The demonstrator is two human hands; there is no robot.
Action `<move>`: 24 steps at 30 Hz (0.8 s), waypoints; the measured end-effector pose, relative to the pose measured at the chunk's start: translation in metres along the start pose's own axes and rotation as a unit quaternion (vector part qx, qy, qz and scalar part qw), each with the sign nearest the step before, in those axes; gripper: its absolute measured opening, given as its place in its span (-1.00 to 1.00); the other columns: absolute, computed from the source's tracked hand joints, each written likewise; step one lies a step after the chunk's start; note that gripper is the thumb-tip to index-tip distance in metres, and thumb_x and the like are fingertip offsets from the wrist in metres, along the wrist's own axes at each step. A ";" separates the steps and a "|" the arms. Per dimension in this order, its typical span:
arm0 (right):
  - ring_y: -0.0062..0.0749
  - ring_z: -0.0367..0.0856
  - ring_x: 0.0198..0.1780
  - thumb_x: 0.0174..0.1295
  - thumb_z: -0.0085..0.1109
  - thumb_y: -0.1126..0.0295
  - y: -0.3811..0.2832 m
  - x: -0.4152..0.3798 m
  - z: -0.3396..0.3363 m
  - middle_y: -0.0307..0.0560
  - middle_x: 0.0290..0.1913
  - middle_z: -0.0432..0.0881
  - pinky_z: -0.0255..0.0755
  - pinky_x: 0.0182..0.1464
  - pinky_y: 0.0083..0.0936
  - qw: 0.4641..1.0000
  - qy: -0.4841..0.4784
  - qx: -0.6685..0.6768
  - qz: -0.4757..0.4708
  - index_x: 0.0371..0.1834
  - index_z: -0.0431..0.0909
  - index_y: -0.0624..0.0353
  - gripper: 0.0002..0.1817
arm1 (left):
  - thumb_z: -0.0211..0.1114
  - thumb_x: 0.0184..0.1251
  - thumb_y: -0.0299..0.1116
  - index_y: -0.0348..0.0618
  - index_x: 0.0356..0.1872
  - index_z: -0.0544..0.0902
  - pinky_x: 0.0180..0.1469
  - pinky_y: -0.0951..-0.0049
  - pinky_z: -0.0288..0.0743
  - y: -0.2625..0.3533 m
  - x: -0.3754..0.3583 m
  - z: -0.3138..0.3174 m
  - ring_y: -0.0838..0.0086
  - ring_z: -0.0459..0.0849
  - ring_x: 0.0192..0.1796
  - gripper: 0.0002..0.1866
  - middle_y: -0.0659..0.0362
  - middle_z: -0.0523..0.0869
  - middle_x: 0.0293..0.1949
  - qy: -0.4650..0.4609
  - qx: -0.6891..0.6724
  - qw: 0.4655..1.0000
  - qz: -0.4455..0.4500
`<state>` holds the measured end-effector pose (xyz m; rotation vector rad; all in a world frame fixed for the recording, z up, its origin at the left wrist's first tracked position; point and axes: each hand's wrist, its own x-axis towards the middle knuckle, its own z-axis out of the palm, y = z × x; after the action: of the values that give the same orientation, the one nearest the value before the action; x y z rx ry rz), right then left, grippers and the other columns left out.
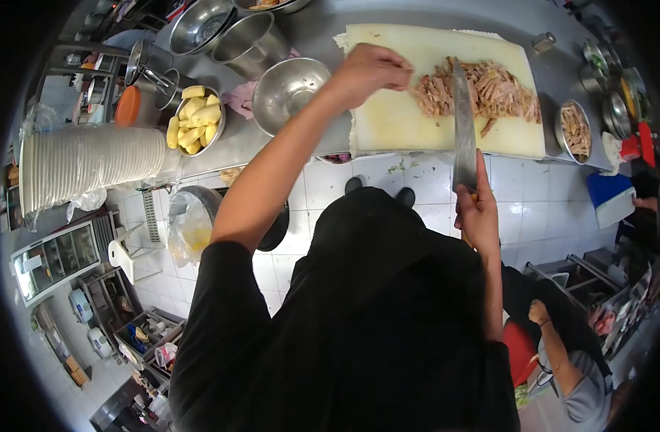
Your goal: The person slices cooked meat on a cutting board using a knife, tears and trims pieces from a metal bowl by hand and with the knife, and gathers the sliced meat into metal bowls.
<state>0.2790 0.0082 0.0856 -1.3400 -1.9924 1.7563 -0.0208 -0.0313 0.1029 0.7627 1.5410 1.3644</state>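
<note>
My right hand [477, 216] is closed round the handle of a large kitchen knife [463, 119]. The blade points away from me and lies across a pile of chopped cooked meat [506, 93]. This pile rests on a pale, thick cutting board [388, 129], with a few loose bits by its near edge. Over the left part of the board is my left hand [377, 68], its fingers curled and pressed together beside the meat. Whether anything sits between those fingertips is too small to tell.
A bowl of sliced meat [576, 131] stands right of the board. To the left are a steel bowl [290, 93], a bowl of peeled yellow pieces [197, 122] and stacked plastic containers [92, 162]. Another person's arm [560, 356] shows at lower right.
</note>
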 end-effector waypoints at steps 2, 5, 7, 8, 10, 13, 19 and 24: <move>-0.64 0.36 -0.60 0.33 -0.03 0.58 -0.001 -0.003 -0.005 -0.24 -0.50 0.45 0.36 -0.59 -0.59 1.000 0.023 0.010 0.009 0.59 -0.03 -0.27 -0.21 | 0.38 0.09 -0.49 -0.40 -0.18 0.70 -0.11 0.47 0.62 -0.008 0.034 0.025 0.41 0.73 -0.13 -0.74 0.08 0.75 -0.31 -0.048 0.093 0.994 0.035; -0.66 0.28 -0.63 0.37 -0.07 0.55 0.007 -0.005 -0.006 -0.28 -0.57 0.36 0.29 -0.64 -0.59 0.998 0.062 -0.006 0.008 0.59 -0.05 -0.24 -0.24 | 0.42 0.03 -0.39 -0.16 -0.13 0.76 -0.08 0.37 0.61 -0.009 0.063 0.054 0.32 0.73 -0.17 -0.69 0.09 0.78 -0.28 -0.091 0.339 0.931 0.098; -0.66 0.28 -0.62 0.37 -0.08 0.55 0.012 -0.012 -0.008 -0.27 -0.56 0.37 0.29 -0.62 -0.59 0.997 0.065 -0.024 0.014 0.59 -0.05 -0.24 -0.24 | 0.44 0.02 -0.33 -0.04 -0.12 0.78 -0.06 0.32 0.59 -0.012 0.064 0.059 0.28 0.73 -0.17 -0.68 0.09 0.79 -0.24 -0.080 0.453 0.875 0.149; -0.67 0.27 -0.62 0.37 -0.08 0.56 0.010 -0.014 -0.008 -0.28 -0.56 0.37 0.28 -0.60 -0.60 0.997 0.065 -0.045 0.019 0.59 -0.05 -0.24 -0.24 | 0.45 0.02 -0.30 0.01 -0.13 0.78 -0.05 0.30 0.59 -0.016 0.065 0.058 0.27 0.73 -0.17 -0.69 0.09 0.79 -0.22 -0.056 0.474 0.859 0.186; -0.68 0.26 -0.60 0.37 -0.08 0.57 0.008 -0.020 -0.010 -0.30 -0.56 0.36 0.26 -0.56 -0.65 0.995 0.064 -0.076 0.009 0.59 -0.04 -0.22 -0.25 | 0.45 0.04 -0.26 0.02 -0.13 0.78 -0.04 0.29 0.58 -0.013 0.062 0.054 0.28 0.72 -0.17 -0.70 0.10 0.79 -0.19 -0.026 0.463 0.856 0.228; -0.71 0.23 -0.56 0.36 -0.08 0.60 0.013 -0.027 -0.010 -0.33 -0.54 0.37 0.21 -0.49 -0.70 0.993 0.033 -0.105 -0.033 0.59 -0.01 -0.21 -0.25 | 0.44 0.09 -0.27 -0.09 -0.12 0.77 -0.03 0.36 0.57 0.001 0.034 0.015 0.34 0.72 -0.16 -0.70 0.10 0.78 -0.18 0.005 0.386 0.899 0.208; -0.32 0.66 -0.51 0.28 0.02 0.61 0.029 -0.019 -0.004 0.06 -0.50 0.65 0.47 -0.35 -0.51 0.986 -0.048 -0.149 -0.056 0.57 0.01 -0.22 -0.19 | 0.44 0.07 -0.27 -0.20 -0.06 0.72 0.05 0.32 0.54 0.019 -0.068 -0.095 0.29 0.72 -0.14 -0.61 0.09 0.77 -0.19 0.027 0.455 0.890 0.022; -0.16 0.69 -0.46 0.29 0.02 0.59 0.014 -0.009 0.004 0.13 -0.44 0.67 0.50 -0.30 -0.43 0.973 -0.100 -0.201 -0.055 0.56 0.02 -0.23 -0.21 | 0.46 -0.05 -0.23 -0.18 0.20 0.55 0.21 0.26 0.45 -0.013 -0.121 -0.116 0.20 0.58 0.16 -0.32 0.03 0.58 0.14 -0.096 0.482 0.870 -0.047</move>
<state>0.2889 -0.0023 0.0759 -1.1568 -2.5874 1.5452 -0.0771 -0.1889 0.1149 1.3386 2.0377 0.3373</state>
